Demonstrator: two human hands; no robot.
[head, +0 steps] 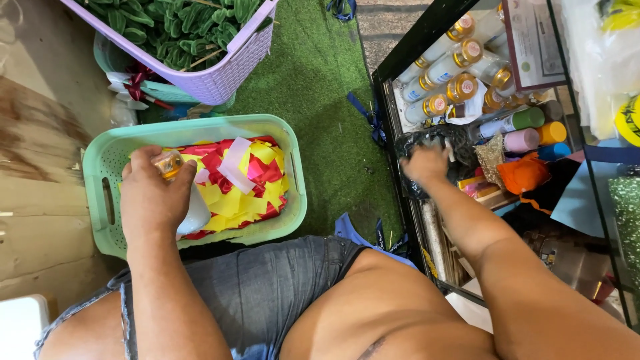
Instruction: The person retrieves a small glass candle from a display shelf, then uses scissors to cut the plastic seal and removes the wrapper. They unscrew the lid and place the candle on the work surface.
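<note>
This looks like a small craft or flower-decoration stall, worked from a seat on the floor. A strip of green artificial turf (313,100) covers part of a worn wooden floor (40,200). A mint plastic basket (100,200) holds cut red, yellow and pink paper pieces (247,180), and a lilac basket (227,73) is filled with green leaves (173,27). To the side, a black-framed glass shelf (400,60) is stocked with rows of gold-capped spray cans (453,73), coloured bottles (527,130), glitter sheets (627,207) and paper supplies.
</note>
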